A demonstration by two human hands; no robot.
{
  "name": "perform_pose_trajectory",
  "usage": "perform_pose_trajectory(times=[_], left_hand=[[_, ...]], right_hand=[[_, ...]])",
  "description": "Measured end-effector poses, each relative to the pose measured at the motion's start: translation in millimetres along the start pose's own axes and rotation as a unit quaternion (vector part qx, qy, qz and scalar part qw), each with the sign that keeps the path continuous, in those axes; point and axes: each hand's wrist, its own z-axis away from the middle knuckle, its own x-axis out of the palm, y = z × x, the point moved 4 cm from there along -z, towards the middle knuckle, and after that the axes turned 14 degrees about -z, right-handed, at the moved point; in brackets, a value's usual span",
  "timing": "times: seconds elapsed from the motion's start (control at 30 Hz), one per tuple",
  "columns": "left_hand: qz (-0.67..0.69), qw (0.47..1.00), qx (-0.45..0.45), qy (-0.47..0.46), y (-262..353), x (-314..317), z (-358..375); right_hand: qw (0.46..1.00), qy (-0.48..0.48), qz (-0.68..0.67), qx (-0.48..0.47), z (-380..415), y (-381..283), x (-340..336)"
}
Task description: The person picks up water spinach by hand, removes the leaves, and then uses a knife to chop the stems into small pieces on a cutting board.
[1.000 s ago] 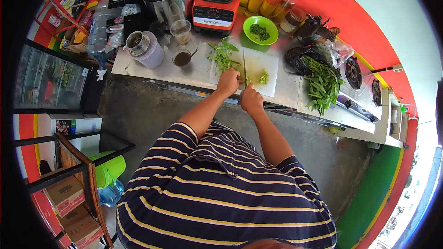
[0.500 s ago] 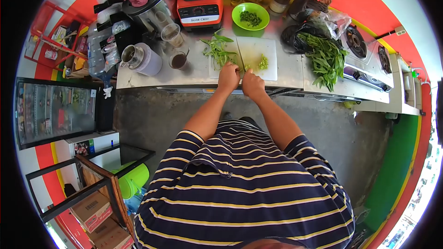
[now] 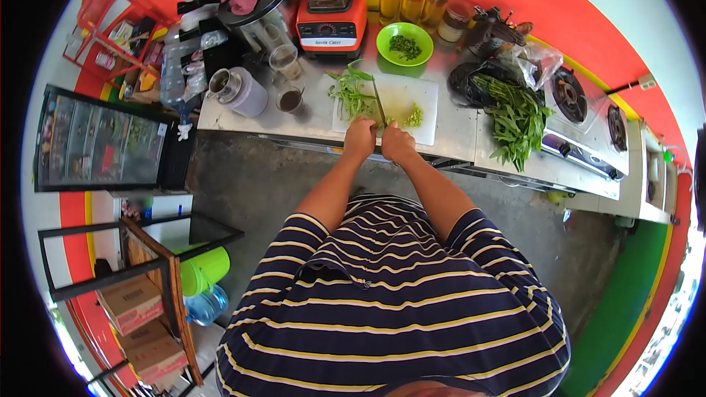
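A knife [image 3: 379, 103] stands over the white cutting board [image 3: 426, 95], its blade pointing away from me. My right hand [image 3: 398, 142] is closed around its handle at the board's near edge. Just left of it, my left hand [image 3: 360, 137] is closed on leafy green stems [image 3: 351, 95], which spread over the board's left part. The fingertips of both hands are partly hidden. Right of the blade lies a small heap of chopped green pieces [image 3: 415, 115]. Behind the board, a lime-green bowl [image 3: 426, 50] holds dark chopped greens [image 3: 404, 47].
Left of the board stand a glass of dark drink [image 3: 290, 100], a plastic cup [image 3: 284, 63] and a metal-necked jug [image 3: 246, 95]. A blender [image 3: 331, 26] and pump bottles [image 3: 414, 0] line the back. A leafy bunch [image 3: 515, 117] hangs over the counter edge near the stove [image 3: 581, 125].
The camera view has tilted and shifted slightly, so the counter sits a little lower. Both hands stay together at the board, with the knife blade now showing more clearly.
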Motion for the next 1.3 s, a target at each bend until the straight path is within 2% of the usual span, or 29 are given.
perform_pose_trajectory(times=[0.1, 0.17, 0.3, 0.5, 0.67, 0.8, 0.9, 0.97, 1.07, 1.3], left_hand=[[-0.034, 0.999, -0.032, -0.020, 5.9, 0.6, -4.0], [-0.051, 0.993, -0.100, -0.038, 7.4, 3.5, -0.1], [-0.091, 0.983, -0.152, -0.053, 17.4, 2.7, -2.2], [-0.139, 0.978, -0.128, -0.085, 20.0, 7.7, -15.6], [-0.108, 0.988, -0.043, -0.101, 14.1, 9.7, -25.7], [-0.102, 0.987, -0.009, -0.125, 12.6, 6.4, -34.2], [-0.090, 0.984, -0.003, -0.155, 7.6, 14.3, -35.1], [-0.080, 0.983, -0.033, -0.160, 4.0, 17.7, -39.2], [-0.067, 0.981, -0.065, -0.172, -0.5, 19.8, -41.6], [-0.087, 0.970, -0.072, -0.214, -7.7, 33.8, -53.9]], right_hand=[[1.000, 0.013, -0.015, -0.005, -0.1, 10.1, 1.1], [1.000, 0.018, -0.021, -0.006, 9.1, 21.1, 6.1], [0.998, 0.044, -0.037, 0.006, 17.9, 41.0, -4.1], [0.994, 0.093, -0.058, 0.028, 14.1, 53.7, -17.2], [0.988, 0.105, -0.110, 0.007, 16.5, 42.5, -24.4], [0.985, 0.123, -0.118, 0.006, 16.6, 33.2, -22.6], [0.985, 0.119, -0.122, 0.025, 22.0, 27.4, -17.4], [0.986, 0.115, -0.115, 0.029, 24.3, 24.5, -16.5], [0.988, 0.127, -0.077, 0.027, 29.5, 15.7, -18.3], [0.991, 0.110, 0.009, 0.070, 18.0, 3.1, 12.2]])
